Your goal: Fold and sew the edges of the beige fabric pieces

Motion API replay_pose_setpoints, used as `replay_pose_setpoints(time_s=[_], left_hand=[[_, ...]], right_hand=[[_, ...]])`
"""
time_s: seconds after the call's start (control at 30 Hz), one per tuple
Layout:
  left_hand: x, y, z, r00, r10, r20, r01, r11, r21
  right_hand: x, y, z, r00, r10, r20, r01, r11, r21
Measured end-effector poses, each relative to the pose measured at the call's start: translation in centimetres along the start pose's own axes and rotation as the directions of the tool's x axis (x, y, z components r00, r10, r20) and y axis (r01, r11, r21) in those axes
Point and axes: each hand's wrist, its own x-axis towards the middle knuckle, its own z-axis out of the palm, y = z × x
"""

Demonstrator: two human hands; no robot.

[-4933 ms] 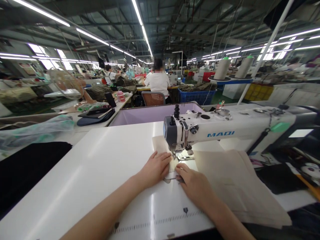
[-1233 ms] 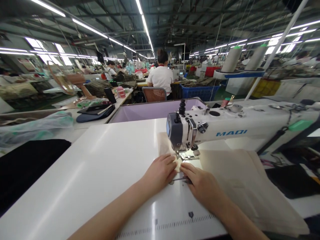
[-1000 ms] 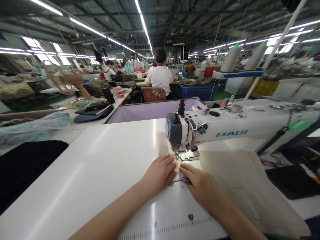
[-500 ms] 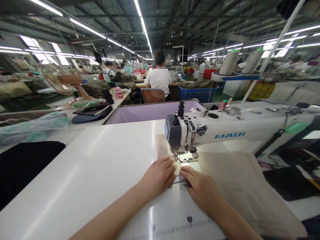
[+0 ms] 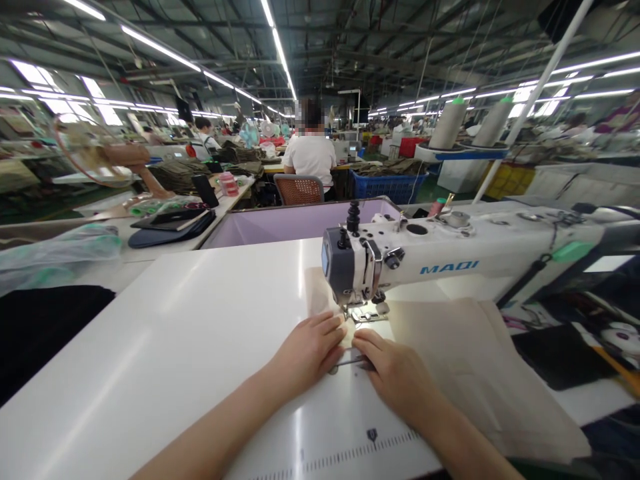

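A white sewing machine point(image 5: 450, 250) marked MAQI stands over the white table, its lit presser foot point(image 5: 367, 313) just ahead of my hands. Pale beige fabric point(image 5: 465, 353) lies under the machine arm and drapes to the right; a piece shows left of the needle area. My left hand point(image 5: 315, 343) presses on the fabric's edge left of the foot, fingers close together. Just right of it, my right hand point(image 5: 393, 363) has its fingers together at the near edge of the fabric, thumb tucked underneath. Whether either hand pinches the cloth is hard to see.
Behind the table is a lilac-lined bin point(image 5: 280, 223), with a seated person in white point(image 5: 310, 160) beyond. Thread cones point(image 5: 449, 125) stand at the right. Dark cloth point(image 5: 45, 333) lies at the left, near a plastic bag point(image 5: 65, 257) and a fan point(image 5: 120, 157).
The whole view has shifted slightly, so the machine and table appear further left. Both hands keep nearly the same place by the presser foot.
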Motion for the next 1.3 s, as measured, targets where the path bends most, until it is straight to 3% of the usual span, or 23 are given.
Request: replay_pose_setpoints(time_s=[0.23, 0.57, 1.3], left_hand=[[0.0, -0.3, -0.1, 1.000, -0.024, 0.017, 0.024, 1.000, 0.010], [0.0, 1.4, -0.7, 0.994, -0.015, 0.107, 0.012, 0.999, 0.031], [0.8, -0.7, -0.3, 0.997, -0.069, 0.043, 0.064, 0.993, 0.101]], right_hand=[[0.4, -0.3, -0.2, 1.000, 0.006, 0.003, -0.006, 0.999, -0.043], [0.1, -0.3, -0.4, 1.000, -0.011, 0.020, 0.013, 0.997, -0.075], [0.3, -0.7, -0.2, 0.999, 0.041, -0.022, -0.044, 0.988, -0.146]])
